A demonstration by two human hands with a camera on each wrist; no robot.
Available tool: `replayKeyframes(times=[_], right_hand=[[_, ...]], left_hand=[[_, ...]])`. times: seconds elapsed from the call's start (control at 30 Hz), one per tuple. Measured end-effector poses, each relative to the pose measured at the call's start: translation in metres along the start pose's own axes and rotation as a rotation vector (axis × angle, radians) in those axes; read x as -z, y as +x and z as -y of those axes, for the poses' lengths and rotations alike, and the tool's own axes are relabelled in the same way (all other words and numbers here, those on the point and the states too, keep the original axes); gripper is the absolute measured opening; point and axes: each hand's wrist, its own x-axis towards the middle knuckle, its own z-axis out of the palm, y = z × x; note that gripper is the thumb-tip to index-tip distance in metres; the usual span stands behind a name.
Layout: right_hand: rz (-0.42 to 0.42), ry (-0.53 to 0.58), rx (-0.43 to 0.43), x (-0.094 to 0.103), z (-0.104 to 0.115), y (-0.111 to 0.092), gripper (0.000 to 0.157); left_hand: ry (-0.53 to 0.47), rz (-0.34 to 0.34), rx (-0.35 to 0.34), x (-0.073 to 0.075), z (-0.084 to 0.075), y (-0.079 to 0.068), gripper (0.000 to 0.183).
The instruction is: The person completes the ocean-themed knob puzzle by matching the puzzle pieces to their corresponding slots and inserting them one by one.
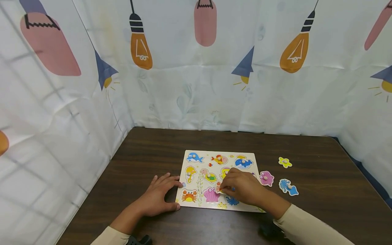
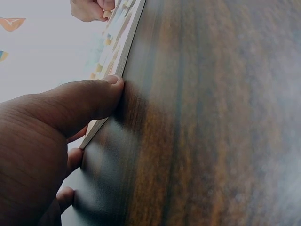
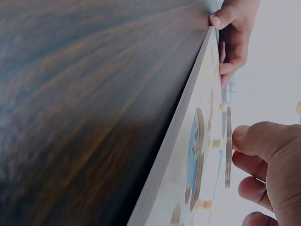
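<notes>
A light wooden peg puzzle board [image 1: 196,185] with sea-animal pictures lies on the table. My left hand [image 1: 160,194] is at its left side, fingers at the left edge and the thumb [image 2: 101,96] against the front corner. Over the lower middle of the board, my right hand [image 1: 243,186] pinches a small orange-and-white puzzle piece [image 1: 218,188] between thumb and fingertips. In the right wrist view this thin piece [image 3: 228,150] appears edge-on, standing off the board's surface. The hand hides most of its picture and part of the board's right side.
Right of the board lie a yellow starfish piece [image 1: 285,162], a pink fish piece [image 1: 266,178] close beside the edge, and a blue sea-animal piece [image 1: 288,187]. An orange crab [image 1: 189,196] and a blue whale [image 1: 193,157] show on the board. A printed curtain [image 1: 196,85] surrounds the dark table [image 1: 153,146].
</notes>
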Motion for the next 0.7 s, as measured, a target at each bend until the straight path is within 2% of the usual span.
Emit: replayKeyframes(times=[0.43,0.7], right_hand=[[-0.021,0.023,0.071,-0.009,0.007,0.01,0.008],[0.017,0.043,0.067,-0.014,0.014,0.015,0.005]], left_hand=[[-0.002,-0.004,-0.002,0.001,0.001,0.0,0.057],[-0.002,-0.007,-0.003,0.001,0.001,-0.001,0.057]])
